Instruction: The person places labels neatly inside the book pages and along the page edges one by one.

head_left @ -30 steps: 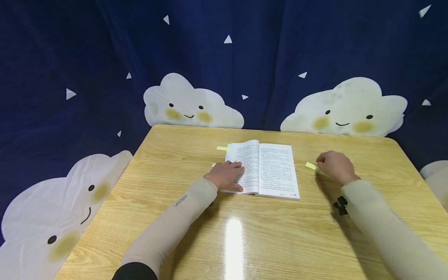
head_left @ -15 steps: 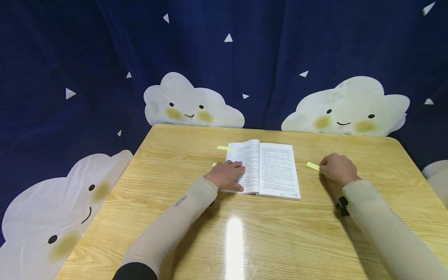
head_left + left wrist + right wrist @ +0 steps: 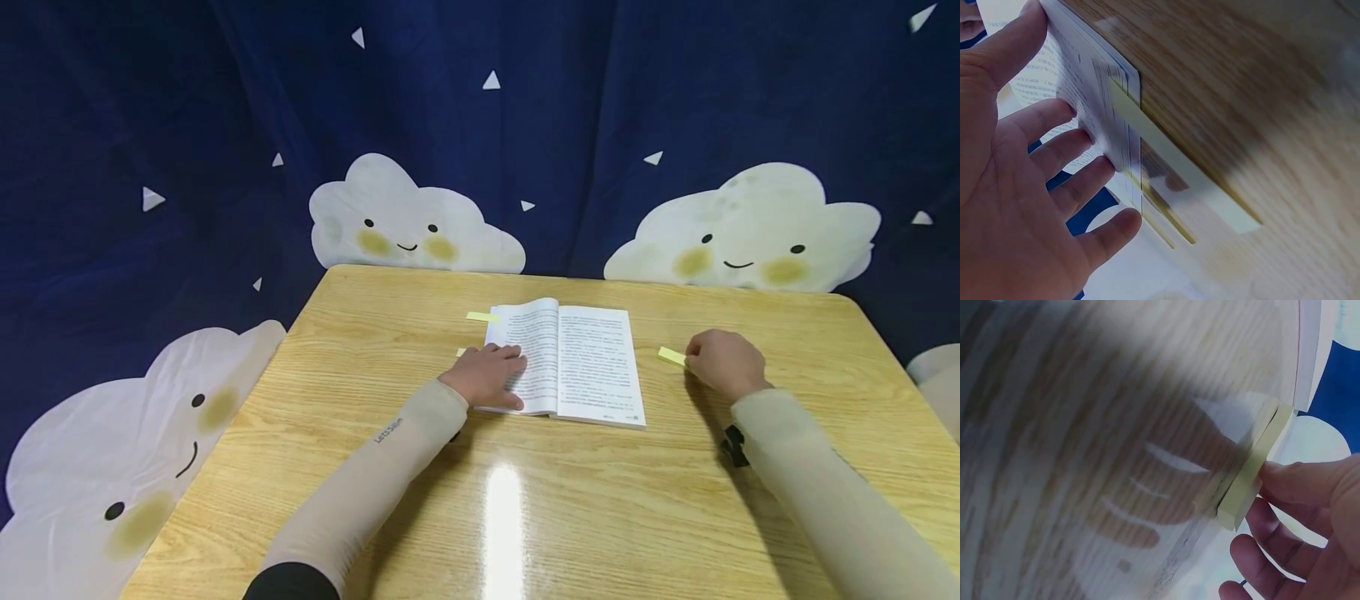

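An open book point(image 3: 598, 358) lies on the wooden table, both pages printed with text. My left hand point(image 3: 487, 375) rests on its left page with the fingers spread. Yellow sticky tabs point(image 3: 482, 317) stick out past the book's left edge; the left wrist view shows the nearest tab point(image 3: 1185, 165) reaching over the table. Right of the book lies a small pad of yellow sticky notes point(image 3: 671, 356). My right hand point(image 3: 725, 364) is at the pad's near end, with thumb and index finger pinching its edge point(image 3: 1249, 472). The other fingers are curled and partly hidden in the head view.
The light wooden table point(image 3: 420, 517) has a glossy surface with a bright reflection near the front. Behind it hangs a dark blue curtain point(image 3: 450, 108) with white clouds and triangles. A black wrist device point(image 3: 734, 446) hangs under the right sleeve.
My right hand has shifted slightly right and away from the pad's middle, showing more of the pad, then stays nearly still. The left hand and book stay in place.
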A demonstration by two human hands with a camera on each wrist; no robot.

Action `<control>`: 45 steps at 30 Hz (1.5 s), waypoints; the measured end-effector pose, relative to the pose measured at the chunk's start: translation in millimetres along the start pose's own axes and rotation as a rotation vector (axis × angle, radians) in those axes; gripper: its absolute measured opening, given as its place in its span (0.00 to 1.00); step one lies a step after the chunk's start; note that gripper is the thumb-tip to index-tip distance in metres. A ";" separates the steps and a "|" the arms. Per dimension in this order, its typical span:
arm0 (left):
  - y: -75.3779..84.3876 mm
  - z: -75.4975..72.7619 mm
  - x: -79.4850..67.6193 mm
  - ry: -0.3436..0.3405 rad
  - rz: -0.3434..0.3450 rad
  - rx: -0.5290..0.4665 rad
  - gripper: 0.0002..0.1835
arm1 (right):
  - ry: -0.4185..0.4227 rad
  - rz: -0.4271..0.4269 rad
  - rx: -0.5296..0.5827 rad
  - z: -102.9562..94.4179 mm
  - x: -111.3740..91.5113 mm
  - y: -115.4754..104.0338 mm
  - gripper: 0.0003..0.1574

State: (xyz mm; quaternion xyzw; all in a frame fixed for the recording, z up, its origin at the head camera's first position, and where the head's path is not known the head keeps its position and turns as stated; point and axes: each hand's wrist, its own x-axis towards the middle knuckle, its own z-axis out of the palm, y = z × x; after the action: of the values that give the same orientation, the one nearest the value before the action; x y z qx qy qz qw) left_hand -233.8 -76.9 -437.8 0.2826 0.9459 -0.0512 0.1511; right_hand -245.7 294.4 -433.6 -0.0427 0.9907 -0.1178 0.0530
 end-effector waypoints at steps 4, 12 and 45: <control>0.0 -1.3 -0.5 0.008 0.003 0.002 0.40 | 0.027 -0.001 -0.015 0.4 0.5 -0.9 0.14; 0.1 -4.2 -2.7 0.003 -0.003 -0.023 0.41 | 0.064 -0.008 -0.006 1.1 -0.3 -0.1 0.13; 3.8 -7.2 -4.6 0.019 0.000 -0.045 0.39 | -0.035 0.040 0.051 -1.8 -1.5 -1.8 0.14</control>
State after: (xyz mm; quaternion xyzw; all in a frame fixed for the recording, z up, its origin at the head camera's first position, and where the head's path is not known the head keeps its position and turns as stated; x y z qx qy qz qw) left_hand -229.9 -74.8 -429.6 0.2793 0.9483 -0.0273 0.1484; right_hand -244.4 293.2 -431.3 -0.0235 0.9870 -0.1410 0.0736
